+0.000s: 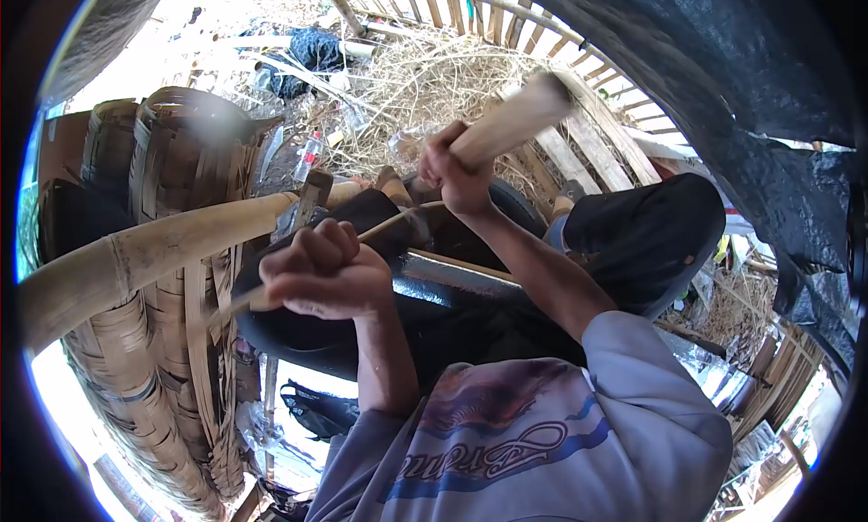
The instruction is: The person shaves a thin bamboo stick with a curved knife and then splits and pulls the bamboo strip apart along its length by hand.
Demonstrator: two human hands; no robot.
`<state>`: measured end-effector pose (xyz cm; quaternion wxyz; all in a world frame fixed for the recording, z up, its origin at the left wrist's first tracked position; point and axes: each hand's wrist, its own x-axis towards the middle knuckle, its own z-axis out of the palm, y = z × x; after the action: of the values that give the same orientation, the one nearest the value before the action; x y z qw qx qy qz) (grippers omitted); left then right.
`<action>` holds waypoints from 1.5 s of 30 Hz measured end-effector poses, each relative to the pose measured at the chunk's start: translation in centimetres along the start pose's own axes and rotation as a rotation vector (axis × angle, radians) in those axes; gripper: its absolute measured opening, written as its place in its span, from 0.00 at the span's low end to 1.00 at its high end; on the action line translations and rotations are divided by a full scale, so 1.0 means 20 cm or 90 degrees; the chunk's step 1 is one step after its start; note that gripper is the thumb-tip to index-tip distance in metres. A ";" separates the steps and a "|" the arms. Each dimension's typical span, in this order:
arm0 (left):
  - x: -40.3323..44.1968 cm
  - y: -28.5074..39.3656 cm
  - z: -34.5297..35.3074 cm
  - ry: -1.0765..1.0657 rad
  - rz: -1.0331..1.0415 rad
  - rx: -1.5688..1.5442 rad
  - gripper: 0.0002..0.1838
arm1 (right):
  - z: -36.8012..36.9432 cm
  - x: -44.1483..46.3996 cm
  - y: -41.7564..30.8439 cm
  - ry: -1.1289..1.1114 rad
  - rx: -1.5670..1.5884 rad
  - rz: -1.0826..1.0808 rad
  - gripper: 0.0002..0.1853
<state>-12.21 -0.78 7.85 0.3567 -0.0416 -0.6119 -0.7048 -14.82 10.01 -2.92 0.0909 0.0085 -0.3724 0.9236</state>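
Observation:
My right hand [455, 171] is wrapped round a thick wooden piece [513, 122], raised and tilted up to the right, its far end blurred. Lower and to the left, my left hand [324, 270] is closed in a fist on a thin bamboo strip [395, 222]. The strip sticks out on both sides of that fist, one end blurred at left and the other reaching towards the right wrist. Close by my left hand, a thick bamboo pole [172, 244] slants across the left side. A short wooden piece [314, 193] stands upright beside the pole.
Large rolls of woven bamboo [117, 359] stand at left. Dry straw [434, 74] and scraps litter the ground ahead, with a plastic bottle [308, 153]. A slatted bamboo fence [506, 20] runs behind. Black sheeting [759, 97] hangs at right, and wooden planks [592, 147] lie beyond my knee.

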 end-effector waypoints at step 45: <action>-0.02 0.02 0.04 -0.055 -0.088 -0.193 0.27 | 0.18 0.02 -0.28 -0.138 -0.293 -0.252 0.06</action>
<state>-11.94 0.15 8.22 0.2707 -0.0830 -0.5146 -0.8093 -14.43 11.56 3.45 0.2282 0.1584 -0.5702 0.7731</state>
